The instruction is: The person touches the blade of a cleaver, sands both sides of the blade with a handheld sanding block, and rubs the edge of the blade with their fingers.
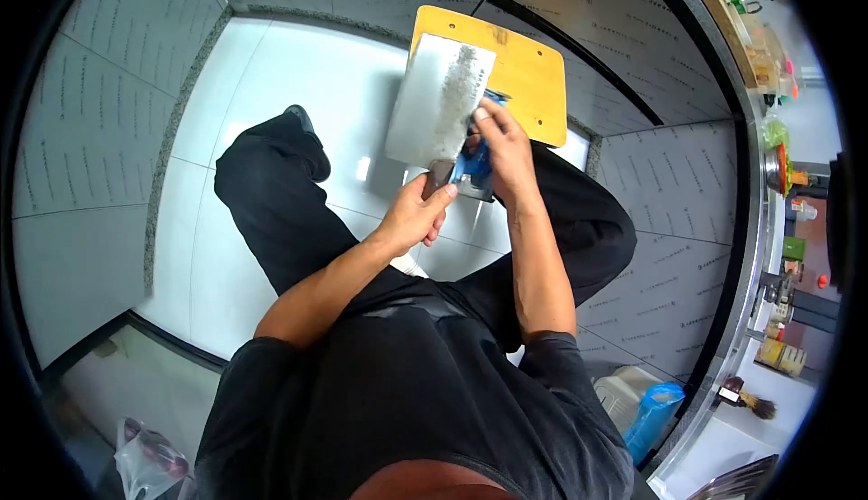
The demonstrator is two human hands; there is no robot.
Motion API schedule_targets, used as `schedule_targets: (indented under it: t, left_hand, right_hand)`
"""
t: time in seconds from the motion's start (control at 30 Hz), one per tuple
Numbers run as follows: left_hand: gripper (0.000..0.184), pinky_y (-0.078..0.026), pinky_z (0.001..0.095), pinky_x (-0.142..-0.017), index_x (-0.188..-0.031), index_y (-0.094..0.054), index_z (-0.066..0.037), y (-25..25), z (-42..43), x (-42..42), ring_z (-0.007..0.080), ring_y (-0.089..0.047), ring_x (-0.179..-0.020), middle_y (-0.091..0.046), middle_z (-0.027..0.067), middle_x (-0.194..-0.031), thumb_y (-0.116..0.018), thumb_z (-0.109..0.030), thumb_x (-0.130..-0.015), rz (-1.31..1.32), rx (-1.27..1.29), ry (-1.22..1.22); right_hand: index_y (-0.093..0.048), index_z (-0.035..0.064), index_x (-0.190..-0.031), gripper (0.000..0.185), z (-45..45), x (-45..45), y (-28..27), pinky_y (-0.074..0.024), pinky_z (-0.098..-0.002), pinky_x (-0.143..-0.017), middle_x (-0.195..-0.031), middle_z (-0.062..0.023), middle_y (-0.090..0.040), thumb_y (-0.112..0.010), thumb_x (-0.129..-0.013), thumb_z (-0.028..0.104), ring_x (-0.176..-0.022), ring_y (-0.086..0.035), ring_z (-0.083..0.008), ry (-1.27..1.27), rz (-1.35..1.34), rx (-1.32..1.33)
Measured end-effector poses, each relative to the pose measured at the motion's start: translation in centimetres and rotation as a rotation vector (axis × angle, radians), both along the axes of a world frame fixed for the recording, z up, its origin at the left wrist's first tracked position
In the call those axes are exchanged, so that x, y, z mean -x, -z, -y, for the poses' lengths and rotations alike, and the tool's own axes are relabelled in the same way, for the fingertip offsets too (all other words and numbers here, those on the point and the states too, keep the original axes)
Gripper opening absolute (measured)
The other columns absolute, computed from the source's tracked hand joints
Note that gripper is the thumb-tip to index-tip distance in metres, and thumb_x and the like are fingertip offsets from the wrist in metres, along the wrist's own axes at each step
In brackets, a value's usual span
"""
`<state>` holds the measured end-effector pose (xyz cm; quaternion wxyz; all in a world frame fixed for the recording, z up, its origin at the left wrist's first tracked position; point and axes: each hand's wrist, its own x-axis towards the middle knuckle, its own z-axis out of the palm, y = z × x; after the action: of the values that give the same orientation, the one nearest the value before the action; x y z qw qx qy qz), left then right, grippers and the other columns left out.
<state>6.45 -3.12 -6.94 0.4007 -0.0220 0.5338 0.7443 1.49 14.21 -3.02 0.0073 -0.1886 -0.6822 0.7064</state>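
A wide-bladed cleaver point(438, 102) is held up in front of the seated person, its pale blade marked by a dark, rough band. My left hand point(414, 215) is wrapped round its handle point(438, 177) at the lower end. Beside the blade's right edge, my right hand point(503, 152) grips a blue tool point(474, 164) with a dark base; the tool partly hides behind the fingers, and its exact kind is unclear. Behind the blade stands a yellow stool point(533, 75) with small holes in its top.
White floor tiles point(271, 75) lie between grey cabinet fronts point(99, 111). A counter with jars, bottles and a brush point(758, 405) runs along the right. A blue bag point(653, 419) is at the lower right, a clear plastic bag point(149, 464) at the lower left.
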Motion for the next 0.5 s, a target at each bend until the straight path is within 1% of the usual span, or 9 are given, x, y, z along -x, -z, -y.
schedule_targets:
  t: [0.07, 0.1, 0.13, 0.17, 0.2, 0.27, 0.4, 0.47, 0.5]
  left_hand:
    - [0.030, -0.040, 0.0272, -0.037, -0.104, -0.051, -0.006, 0.5, -0.1, 0.3, 0.0102, -0.047, -0.044, -0.050, 0.0008, -0.063, -0.058, -0.035, -0.102, 0.001, -0.046, -0.063]
    - [0.028, -0.041, 0.0277, -0.037, -0.102, -0.051, -0.006, -0.1, 0.0, 0.7, 0.0107, -0.048, -0.045, -0.050, 0.0010, -0.063, -0.056, -0.034, -0.103, -0.009, -0.045, -0.069]
    - [0.027, -0.042, 0.0284, -0.038, -0.100, -0.050, -0.006, 0.2, -0.2, 1.0, 0.0111, -0.049, -0.046, -0.051, 0.0015, -0.064, -0.056, -0.033, -0.103, 0.018, -0.008, -0.081]
    - [0.027, -0.042, 0.0286, -0.039, -0.100, -0.050, -0.006, 0.5, -0.4, 1.4, 0.0112, -0.049, -0.047, -0.051, 0.0017, -0.065, -0.056, -0.032, -0.103, 0.043, 0.016, -0.086]
    - [0.026, -0.043, 0.0289, -0.039, -0.100, -0.049, -0.007, 0.5, -0.5, 1.7, 0.0114, -0.049, -0.047, -0.051, 0.0018, -0.065, -0.056, -0.031, -0.103, 0.069, 0.040, -0.090]
    - [0.025, -0.043, 0.0291, -0.040, -0.100, -0.049, -0.007, 1.5, -1.1, 2.3, 0.0115, -0.050, -0.047, -0.051, 0.0019, -0.065, -0.056, -0.031, -0.102, 0.095, 0.037, -0.091]
    - [0.025, -0.044, 0.0308, -0.040, -0.100, -0.048, -0.007, 2.7, -2.6, 2.3, 0.0121, -0.049, -0.048, -0.050, 0.0016, -0.065, -0.056, -0.030, -0.102, 0.143, 0.028, -0.076]
    - [0.024, -0.044, 0.0308, -0.040, -0.100, -0.048, -0.007, 2.8, -3.5, 2.3, 0.0121, -0.049, -0.048, -0.050, 0.0015, -0.065, -0.057, -0.030, -0.102, 0.149, 0.028, -0.078]
    - [0.024, -0.044, 0.0308, -0.040, -0.100, -0.048, -0.007, 2.8, -3.9, 2.3, 0.0121, -0.050, -0.048, -0.050, 0.0015, -0.065, -0.057, -0.029, -0.102, 0.149, 0.035, -0.080]
  right_hand:
    - [-0.058, 0.0049, -0.135, 0.044, -1.2, -0.5, -0.8, -0.0495, -0.0246, -0.070, -0.094, -0.0029, -0.059, -0.067, -0.095, 0.020, -0.076, -0.058, -0.0113, 0.123, -0.046, 0.056]
    - [-0.052, 0.0057, -0.142, 0.054, -2.1, -0.7, -0.7, -0.0514, -0.0269, -0.070, -0.100, -0.0058, -0.060, -0.070, -0.091, 0.011, -0.077, -0.059, -0.0122, 0.136, -0.095, -0.061]
    - [-0.044, 0.0053, -0.146, 0.065, -3.3, -0.3, -0.2, -0.0526, -0.0281, -0.068, -0.106, -0.0099, -0.060, -0.069, -0.087, 0.002, -0.078, -0.061, -0.0134, 0.122, -0.156, -0.329]
    - [-0.041, 0.0054, -0.148, 0.068, -4.6, -0.8, 0.0, -0.0526, -0.0280, -0.066, -0.105, -0.0108, -0.061, -0.068, -0.086, 0.000, -0.077, -0.061, -0.0137, 0.149, -0.132, -0.428]
    - [-0.037, 0.0055, -0.150, 0.071, -4.4, -1.0, -1.7, -0.0526, -0.0279, -0.064, -0.104, -0.0117, -0.061, -0.067, -0.085, -0.002, -0.075, -0.061, -0.0140, 0.176, -0.108, -0.528]
    - [-0.034, 0.0038, -0.151, 0.072, -4.8, -0.8, -3.3, -0.0527, -0.0273, -0.064, -0.097, -0.0133, -0.065, -0.066, -0.086, 0.000, -0.073, -0.065, -0.0150, 0.170, -0.151, -0.602]
    - [-0.034, -0.0028, -0.150, 0.071, -5.1, 0.7, -5.1, -0.0536, -0.0287, -0.072, -0.098, -0.0167, -0.069, -0.068, -0.088, 0.009, -0.080, -0.068, -0.0164, 0.169, -0.164, -0.618]
    - [-0.037, -0.0062, -0.147, 0.069, -5.3, 1.8, -5.3, -0.0536, -0.0292, -0.080, -0.108, -0.0196, -0.068, -0.069, -0.089, 0.012, -0.092, -0.067, -0.0178, 0.157, -0.188, -0.839]
    - [-0.039, -0.0067, -0.147, 0.070, -5.5, 2.6, -4.9, -0.0517, -0.0304, -0.088, -0.111, -0.0207, -0.068, -0.070, -0.089, 0.016, -0.098, -0.066, -0.0192, 0.163, -0.224, -0.797]
